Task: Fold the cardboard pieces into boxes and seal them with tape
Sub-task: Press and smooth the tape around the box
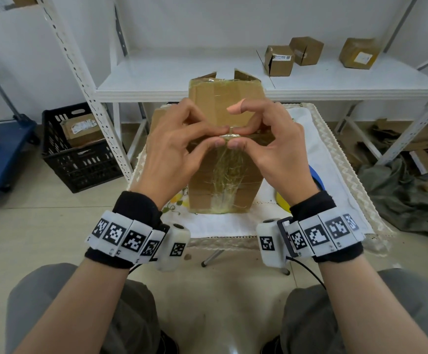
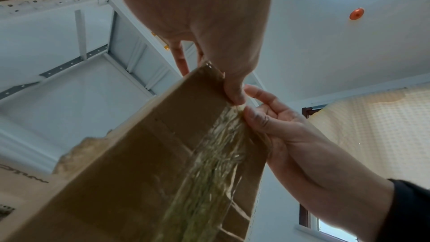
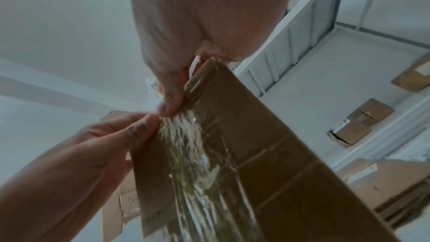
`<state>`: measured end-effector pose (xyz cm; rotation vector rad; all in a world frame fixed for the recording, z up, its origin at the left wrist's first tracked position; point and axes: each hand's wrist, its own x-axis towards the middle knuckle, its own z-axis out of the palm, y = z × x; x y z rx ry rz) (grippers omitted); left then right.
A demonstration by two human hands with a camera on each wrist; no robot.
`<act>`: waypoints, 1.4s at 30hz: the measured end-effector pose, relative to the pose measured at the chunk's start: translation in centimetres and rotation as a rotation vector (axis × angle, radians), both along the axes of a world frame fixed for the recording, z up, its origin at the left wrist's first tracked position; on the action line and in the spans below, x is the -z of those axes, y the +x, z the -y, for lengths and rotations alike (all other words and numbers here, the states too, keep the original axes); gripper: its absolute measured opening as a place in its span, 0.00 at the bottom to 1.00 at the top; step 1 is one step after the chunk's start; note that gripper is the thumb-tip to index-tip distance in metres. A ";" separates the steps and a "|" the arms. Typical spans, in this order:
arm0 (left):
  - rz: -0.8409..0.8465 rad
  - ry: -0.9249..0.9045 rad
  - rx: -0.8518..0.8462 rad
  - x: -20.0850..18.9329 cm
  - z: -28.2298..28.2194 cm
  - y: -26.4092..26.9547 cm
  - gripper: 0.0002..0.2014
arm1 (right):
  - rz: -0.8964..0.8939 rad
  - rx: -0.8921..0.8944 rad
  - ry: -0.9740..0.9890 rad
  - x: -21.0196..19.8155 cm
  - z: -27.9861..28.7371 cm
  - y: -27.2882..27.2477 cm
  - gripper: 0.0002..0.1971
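A tall cardboard box (image 1: 200, 180) stands upright on the cloth-covered table (image 1: 233, 226), its rear top flaps raised. Wrinkled clear tape (image 1: 224, 180) runs down its front face and over the upper front edge. My left hand (image 1: 220, 136) and right hand (image 1: 235, 137) meet at that edge, and each pinches the tape between thumb and forefinger, fingertips almost touching. In the left wrist view, the left hand (image 2: 235, 97) pinches the tape (image 2: 216, 163) at the top of the box (image 2: 139, 172). The right wrist view shows the right hand (image 3: 167, 106) pinching the tape (image 3: 186, 154) on the box (image 3: 279, 144).
Three small boxes (image 1: 279, 60) sit on the white shelf (image 1: 182, 80) behind. A black crate (image 1: 77, 154) holding a box and a blue cart (image 1: 1, 159) stand on the left. Flattened cardboard (image 1: 411, 139) lies on the floor at right. A blue-and-yellow round object (image 1: 284, 200) lies by my right wrist.
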<state>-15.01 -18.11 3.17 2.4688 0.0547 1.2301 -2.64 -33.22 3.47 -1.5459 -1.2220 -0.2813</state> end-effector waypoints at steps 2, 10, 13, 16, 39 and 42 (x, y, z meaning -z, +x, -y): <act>0.019 -0.011 -0.007 0.0 0.3 0.3 0.09 | -0.013 -0.005 0.009 -0.2 0.0 0.1 0.23; 0.059 -0.095 -0.031 0.9 0.8 -0.1 0.09 | -0.028 -0.071 -0.020 -0.2 0.9 0.3 0.19; 0.061 -0.149 -0.016 1.0 1.0 0.4 0.07 | -0.109 -0.129 -0.046 -0.6 1.8 0.9 0.20; 0.090 -0.198 -0.023 1.1 1.5 0.4 0.07 | -0.175 -0.178 -0.022 -0.8 2.3 1.7 0.25; 0.122 -0.392 0.092 1.9 1.3 0.9 0.11 | -0.409 -0.172 0.236 2.2 1.5 1.4 0.18; 0.119 -0.408 0.102 1.9 1.2 1.2 0.12 | -0.403 -0.156 0.233 2.4 1.1 1.0 0.18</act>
